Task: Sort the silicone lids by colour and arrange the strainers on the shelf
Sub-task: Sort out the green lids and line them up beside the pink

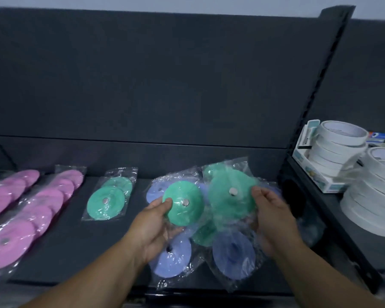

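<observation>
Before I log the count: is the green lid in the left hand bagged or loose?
Bagged. Crinkled clear plastic covers the green lid and sticks out past its rim where the left hand pinches it.

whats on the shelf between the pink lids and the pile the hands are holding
Head view: bagged green lids lie there on the dark shelf, apart from both the pink lids and the held pile.

Just left of the upright, the pile of bagged lids lies on the shelf. Above it your right hand grips the near lid, your left hand the far lid. Farther left lies a bagged pair, farthest left two lid rows. Right of the upright stand tape rolls, a box between them and it.
</observation>
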{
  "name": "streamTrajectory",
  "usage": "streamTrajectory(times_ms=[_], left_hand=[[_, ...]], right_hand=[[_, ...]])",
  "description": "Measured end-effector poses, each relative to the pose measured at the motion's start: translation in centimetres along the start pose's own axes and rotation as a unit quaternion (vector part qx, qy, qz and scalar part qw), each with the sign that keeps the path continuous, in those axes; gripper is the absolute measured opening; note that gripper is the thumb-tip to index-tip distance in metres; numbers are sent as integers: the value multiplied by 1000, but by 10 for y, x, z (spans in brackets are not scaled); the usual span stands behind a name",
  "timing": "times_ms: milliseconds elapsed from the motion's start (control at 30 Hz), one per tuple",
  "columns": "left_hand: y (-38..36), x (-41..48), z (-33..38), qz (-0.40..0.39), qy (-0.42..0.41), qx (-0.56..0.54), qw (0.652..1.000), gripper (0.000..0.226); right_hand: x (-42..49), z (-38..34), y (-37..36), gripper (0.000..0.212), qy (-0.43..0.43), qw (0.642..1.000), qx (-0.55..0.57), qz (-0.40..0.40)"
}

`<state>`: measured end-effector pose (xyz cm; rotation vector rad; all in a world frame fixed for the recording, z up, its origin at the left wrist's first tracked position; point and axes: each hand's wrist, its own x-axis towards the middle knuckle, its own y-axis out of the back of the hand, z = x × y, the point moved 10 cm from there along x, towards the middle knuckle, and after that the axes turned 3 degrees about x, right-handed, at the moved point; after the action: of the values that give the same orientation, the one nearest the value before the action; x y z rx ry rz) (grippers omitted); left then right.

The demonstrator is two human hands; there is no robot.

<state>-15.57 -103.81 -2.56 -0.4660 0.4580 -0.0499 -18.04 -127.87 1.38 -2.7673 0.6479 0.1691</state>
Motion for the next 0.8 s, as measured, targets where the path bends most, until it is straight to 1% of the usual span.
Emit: streamTrajectory(times_ms=[67, 133, 167, 267, 333, 367, 400, 467, 533, 567, 667, 733, 800], left_hand=[[12, -3, 6, 2, 4, -6, 1000, 26], [25, -6, 10, 5, 14, -11, 1000, 23], [31, -6, 13, 3, 14, -14, 1000, 24], [43, -9, 20, -14, 20, -21, 999, 37], [49, -10, 30, -23, -7, 1, 1000, 32], [54, -9, 36, -14, -28, 13, 999, 28], [60, -8, 41, 1, -45, 18, 999, 27], [71, -3, 50, 28, -62, 19, 997, 26], [78, 5, 56, 40, -69, 24, 997, 24], [79, 9, 59, 40, -73, 30, 996, 24], [76, 22, 64, 24, -80, 48, 995, 24], [71, 30, 62, 14, -76, 48, 996, 24], [68, 37, 58, 10, -71, 43, 996, 25]], right_hand=[[-8, 27, -27, 12, -86, 994, 43, -49], [-19, 51, -51, 9, -125, 988, 37, -78], [-25, 64, -62, 9, -132, 987, 22, -87], [-38, 96, -92, 13, -143, 983, -38, -108], [-42, 106, -108, 18, -138, 979, -90, -118], [-40, 107, -116, 20, -133, 977, -111, -122], [-37, 103, -121, 21, -116, 976, -139, -124], [-19, 81, -128, 22, -34, 962, -246, -117], [9, 51, -130, 16, 66, 932, -344, -96], [25, 37, -128, 17, 110, 915, -382, -74], [71, -5, -114, 44, 235, 853, -465, 10], [93, -20, -106, 59, 259, 808, -526, 49], [109, -23, -100, 61, 252, 763, -590, 80]])
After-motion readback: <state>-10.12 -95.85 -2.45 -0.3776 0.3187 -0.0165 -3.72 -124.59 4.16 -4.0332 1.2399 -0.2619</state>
